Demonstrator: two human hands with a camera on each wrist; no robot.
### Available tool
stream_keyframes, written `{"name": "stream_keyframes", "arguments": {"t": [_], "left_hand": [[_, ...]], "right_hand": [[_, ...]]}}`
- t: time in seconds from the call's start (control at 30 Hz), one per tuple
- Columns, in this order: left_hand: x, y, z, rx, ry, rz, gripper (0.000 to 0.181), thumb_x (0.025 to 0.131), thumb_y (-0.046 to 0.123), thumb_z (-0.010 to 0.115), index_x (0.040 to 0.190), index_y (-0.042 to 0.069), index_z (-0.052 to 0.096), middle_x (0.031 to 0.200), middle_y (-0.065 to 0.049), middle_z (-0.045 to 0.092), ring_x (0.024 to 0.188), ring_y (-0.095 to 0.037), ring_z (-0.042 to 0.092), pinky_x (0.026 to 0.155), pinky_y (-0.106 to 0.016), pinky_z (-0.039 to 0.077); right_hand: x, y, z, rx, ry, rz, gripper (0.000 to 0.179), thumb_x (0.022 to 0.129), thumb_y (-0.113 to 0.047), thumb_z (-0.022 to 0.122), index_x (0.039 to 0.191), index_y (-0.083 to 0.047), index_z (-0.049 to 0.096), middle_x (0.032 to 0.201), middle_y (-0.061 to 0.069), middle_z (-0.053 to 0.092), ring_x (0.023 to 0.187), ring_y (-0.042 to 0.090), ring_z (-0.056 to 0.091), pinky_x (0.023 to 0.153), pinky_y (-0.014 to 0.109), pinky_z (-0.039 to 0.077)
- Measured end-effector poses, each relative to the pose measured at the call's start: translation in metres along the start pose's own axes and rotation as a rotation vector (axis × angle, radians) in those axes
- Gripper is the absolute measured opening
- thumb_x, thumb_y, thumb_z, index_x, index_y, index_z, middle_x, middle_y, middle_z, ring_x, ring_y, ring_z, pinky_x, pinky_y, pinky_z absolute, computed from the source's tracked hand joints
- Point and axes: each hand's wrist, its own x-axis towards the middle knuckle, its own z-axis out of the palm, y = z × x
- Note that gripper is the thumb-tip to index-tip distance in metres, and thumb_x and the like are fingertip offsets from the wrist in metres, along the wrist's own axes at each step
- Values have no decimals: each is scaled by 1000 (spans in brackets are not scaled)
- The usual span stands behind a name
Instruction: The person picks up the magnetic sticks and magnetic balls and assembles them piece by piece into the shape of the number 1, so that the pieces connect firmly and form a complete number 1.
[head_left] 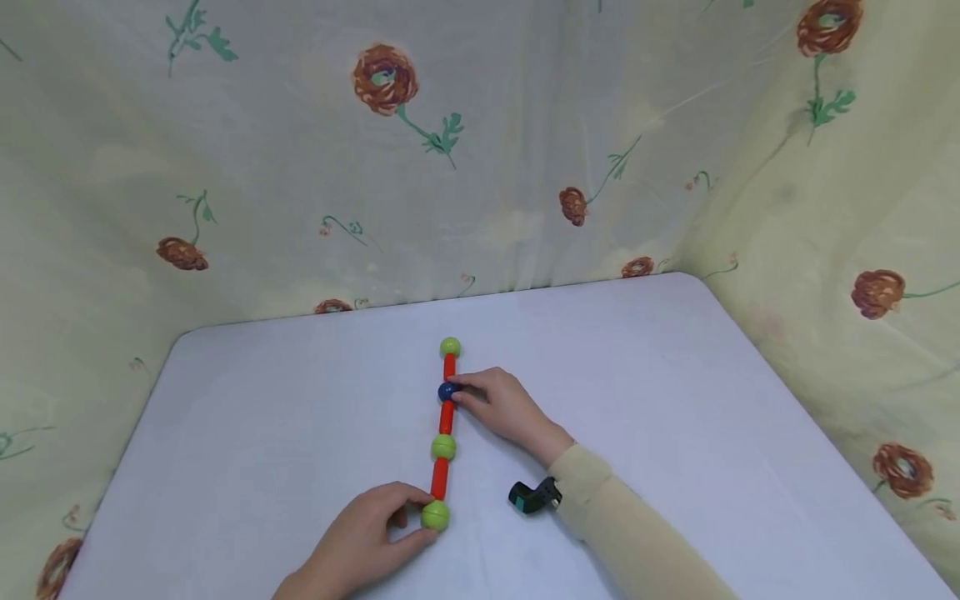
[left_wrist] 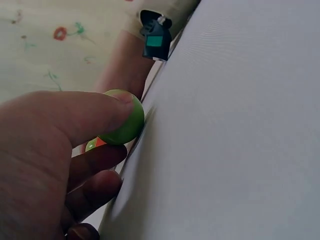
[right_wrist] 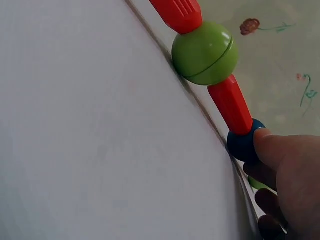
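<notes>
A straight chain of red rods [head_left: 439, 478] and balls lies on the white table [head_left: 300, 400], running away from the person. My left hand [head_left: 367, 533] pinches the nearest green ball [head_left: 435, 516] between thumb and fingers; the left wrist view shows the thumb on this green ball [left_wrist: 127, 122]. Farther up, my right hand [head_left: 506, 408] pinches the blue ball [head_left: 447, 391], as the right wrist view also shows on the blue ball [right_wrist: 242, 145]. Between the hands sits another green ball [head_left: 443, 447], joined by rods on both sides. One more green ball [head_left: 450, 347] caps the far end.
A small black camera [head_left: 534, 497] sticks out from the right sleeve [head_left: 630, 517] over the table. Behind the table and along its sides hangs a pale curtain [head_left: 495, 167] with printed flowers.
</notes>
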Motion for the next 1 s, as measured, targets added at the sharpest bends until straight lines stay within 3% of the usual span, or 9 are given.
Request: {"name": "stream_keyframes", "arguments": {"t": [0.3,0.6,1.0], "left_hand": [[-6,1,2,-23,-1,20,35,85,54,71,110,31,67,96,23,60,75,-1,52,66,-22,48],[-4,2,3,-33,25,74,34,82,49,77,110,34,66,94,24,60,75,-1,53,66,-21,47],[-2,0,3,-54,2,62,33,81,49,78,108,34,66,90,24,59,73,-1,52,64,-21,47]], "right_hand": [[1,-12,10,34,10,-28,34,95,-31,67,128,-22,68,116,-11,69,97,9,56,85,29,47],[0,-11,10,-2,18,-43,35,95,-36,66,129,-27,67,109,-13,70,93,7,54,76,26,46],[-4,-11,14,-63,40,-25,38,95,-39,66,131,-27,66,97,-10,70,86,10,52,68,25,44]]}}
